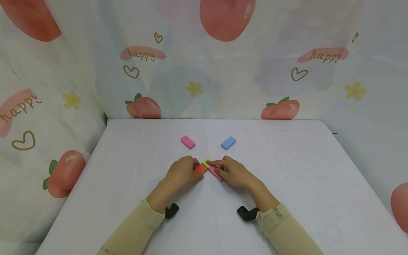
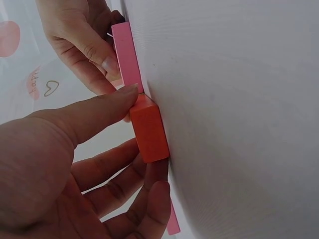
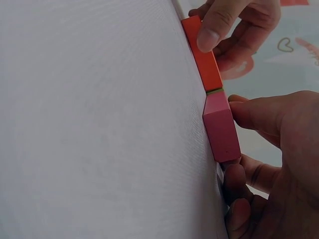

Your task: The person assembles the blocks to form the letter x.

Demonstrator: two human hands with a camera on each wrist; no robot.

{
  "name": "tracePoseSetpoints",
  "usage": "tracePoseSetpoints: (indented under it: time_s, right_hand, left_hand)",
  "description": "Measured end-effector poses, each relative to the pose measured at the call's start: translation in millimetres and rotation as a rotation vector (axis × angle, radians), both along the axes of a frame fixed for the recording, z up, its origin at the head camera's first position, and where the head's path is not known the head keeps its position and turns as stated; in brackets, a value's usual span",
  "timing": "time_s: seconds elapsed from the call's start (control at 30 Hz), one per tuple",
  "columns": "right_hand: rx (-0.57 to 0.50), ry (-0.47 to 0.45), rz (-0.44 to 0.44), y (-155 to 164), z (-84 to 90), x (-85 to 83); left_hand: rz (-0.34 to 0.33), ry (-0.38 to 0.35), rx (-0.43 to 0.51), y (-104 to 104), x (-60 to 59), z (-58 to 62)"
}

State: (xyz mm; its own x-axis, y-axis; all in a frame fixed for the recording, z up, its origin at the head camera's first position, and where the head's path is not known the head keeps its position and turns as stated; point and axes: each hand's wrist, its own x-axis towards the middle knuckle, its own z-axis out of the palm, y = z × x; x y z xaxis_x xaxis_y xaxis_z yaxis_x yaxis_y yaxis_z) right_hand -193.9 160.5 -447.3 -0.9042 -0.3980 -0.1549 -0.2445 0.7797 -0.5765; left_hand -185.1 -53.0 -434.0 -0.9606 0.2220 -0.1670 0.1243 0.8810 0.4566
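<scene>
Pinching From Nine and Three O'Clock

Pinches the orange block (image 1: 200, 169) with the left hand (image 1: 181, 172), setting the thumb against the near side and bending the other fingers about the far side. Held at three o'clock from the middle of that hand, on the white counter (image 1: 207, 226), slanting toward two o'clock.

Pinches the near pink block (image 1: 215, 173) with the right hand (image 1: 236, 173), likewise between thumb and bent fingers. Held at nine o'clock from the middle of that hand, slanting toward ten. Forms with the orange block a wide inverted V at the inner ends; cannot tell contact from a narrow gap there.

Rests the right index fingertip on the green block (image 1: 205, 164), just at twelve o'clock from the joint, showing only as a thin sliver in the right wrist view.

Between twelve and one o'clock from the left hand, the far pink block (image 1: 188, 142), well apart from the pinched pair. Between eleven and twelve from the right hand, the blue block (image 1: 228, 143), equally apart. Near six o'clock from each hand, black wrist fittings (image 1: 172, 211) beside tan sleeves (image 1: 134, 228).
</scene>
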Motion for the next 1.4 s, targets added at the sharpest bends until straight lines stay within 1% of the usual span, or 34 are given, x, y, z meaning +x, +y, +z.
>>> tracePoseSetpoints:
  time_s: [0.27,0.6,1.13,1.27,1.4]
  right_hand:
    - [-0.01,-0.005,-0.001,0.5,0.4,-1.5]
    - [-0.014,0.005,0.018,1.9,-1.4,-1.2]
    - [-0.027,-0.003,0.02,2.1,-0.2,-1.2]
    - [-0.03,-0.002,0.014,1.7,-0.9,-1.3]
    - [-0.027,-0.008,0.003,1.4,-1.1,-0.9]
  left_hand:
    - [-0.003,0.007,0.007,0.7,-0.9,1.0]
    - [-0.002,0.001,0.005,1.6,-0.3,-1.0]
    - [-0.007,0.002,0.032,0.2,-1.9,-1.5]
    - [-0.007,0.017,0.04,-1.1,-2.4,-2.0]
    - [-0.032,0.047,0.045,-2.5,-3.7,-3.3]
